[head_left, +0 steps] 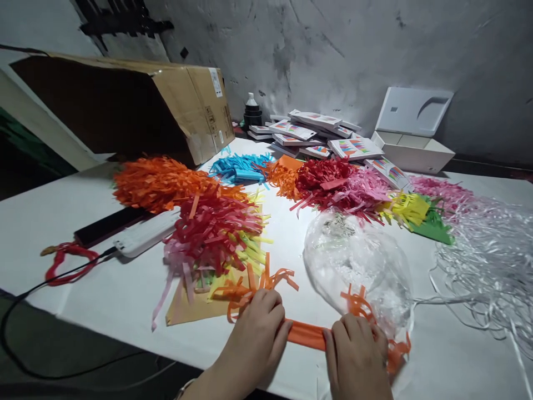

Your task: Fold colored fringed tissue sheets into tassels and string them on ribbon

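Observation:
An orange paper strip (307, 334) with fringed ends is stretched between my two hands, low over the front of the white table (125, 311). My left hand (259, 333) has its fingers closed on the strip's left part, with orange fringe sticking out above the knuckles. On the right part, my right hand (357, 353) grips the same strip, and curled fringe shows above and to the right of it. Behind my right hand lies a clear plastic bag (358, 261). Beyond my left hand, red tissue fringe (212, 228) is heaped over yellow fringe and a tan sheet (187, 305).
Orange fringe (162, 180), blue fringe (241, 166) and dark red fringe (325, 178) lie farther back. An open cardboard box (195, 105), flat printed boxes (316, 119) and a white box (416, 150) stand by the wall. White string (491, 255) spreads at right; a white device (145, 233) is left.

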A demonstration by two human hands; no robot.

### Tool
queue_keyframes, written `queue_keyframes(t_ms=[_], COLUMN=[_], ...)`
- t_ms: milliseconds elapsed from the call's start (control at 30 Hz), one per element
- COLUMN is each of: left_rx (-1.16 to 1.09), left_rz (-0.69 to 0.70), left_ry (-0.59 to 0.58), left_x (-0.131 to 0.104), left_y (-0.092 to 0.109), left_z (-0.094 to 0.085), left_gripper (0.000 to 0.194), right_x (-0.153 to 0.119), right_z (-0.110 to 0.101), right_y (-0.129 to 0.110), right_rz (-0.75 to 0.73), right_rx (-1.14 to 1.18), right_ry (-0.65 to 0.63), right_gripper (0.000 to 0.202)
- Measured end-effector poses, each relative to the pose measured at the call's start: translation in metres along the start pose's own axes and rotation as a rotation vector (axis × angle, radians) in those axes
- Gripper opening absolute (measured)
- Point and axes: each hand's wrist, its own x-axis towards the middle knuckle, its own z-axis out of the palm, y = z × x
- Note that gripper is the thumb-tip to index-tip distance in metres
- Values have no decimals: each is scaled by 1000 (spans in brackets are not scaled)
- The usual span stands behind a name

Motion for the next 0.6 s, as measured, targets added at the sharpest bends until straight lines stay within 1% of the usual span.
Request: queue_keyframes(t_ms=[67,100,167,233,300,333,367,433,467,533,600], left_rx=[30,46,70,72,33,-1,-38,-93,-109,-120,-124], left_rz=[-26,-37,-54,-70,-64,-30,23,153,211,277,308], left_ry=[-40,-69,-123,-141,-105,-74,-36,46,82,125,127], left_x=[4,6,8,8,6,3,1,-5,-7,-9,-7], left_y=[1,1,1,1,-1,-2,-4,-6,-7,-7,-5], left_z=[1,1,0,-2,-4,-5,-6,-6,-6,-3,0], left_gripper=[15,15,15,14,8,3,7,17,18,19,21], right_x=[1,0,0,1,2,3,3,4,4,4,5], right_z=[1,1,3,6,8,8,7,4,3,0,2], right_y=[1,1,-1,-5,-8,-9,-9,-9,-9,-11,-15], right_rz=[9,-3,-78,-180,-267,-286,-287,-248,-217,-176,-175], right_rx=[-1,36,145,235,253,248,248,280,313,366,357], right_ry=[61,102,180,229,230,213,188,148,142,131,104], right_gripper=[21,18,17,22,30,32,31,23,21,18,18])
